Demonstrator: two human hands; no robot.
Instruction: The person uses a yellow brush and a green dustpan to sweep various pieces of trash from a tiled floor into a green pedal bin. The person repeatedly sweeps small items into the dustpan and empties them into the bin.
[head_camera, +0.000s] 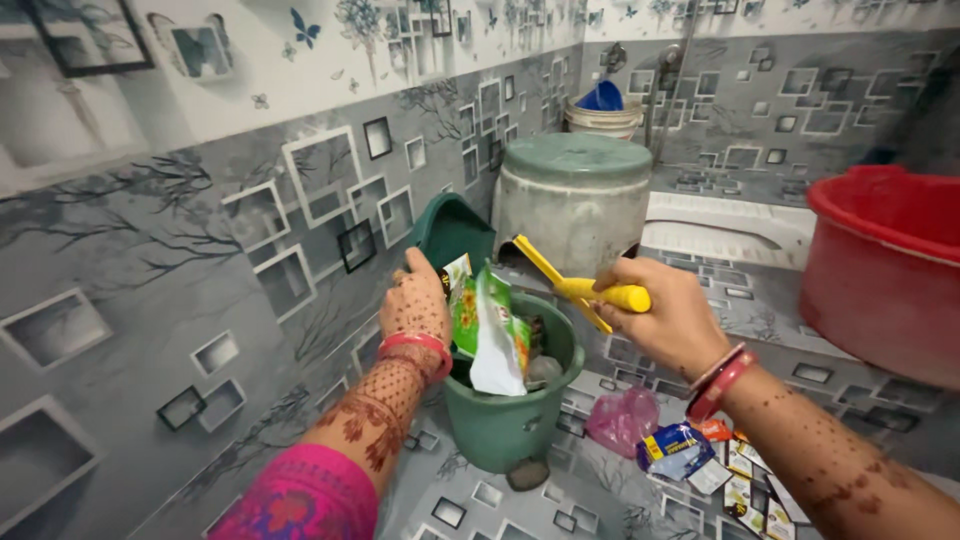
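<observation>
Tiled floor (520, 500) | left hand (415, 305) in green bin (505, 420) | right hand (665, 315) gripping yellow brush (580, 290)

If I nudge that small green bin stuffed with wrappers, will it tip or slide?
The green bin looks like thin plastic holding only wrappers, so probably light and easy to slide on the tiles. It narrows toward the base and is filled above its rim, so a high push may tip it.

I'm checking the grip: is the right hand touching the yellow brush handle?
Touching. The head view shows the right hand with its fingers closed around the yellow brush handle, just above the green bin.
</observation>
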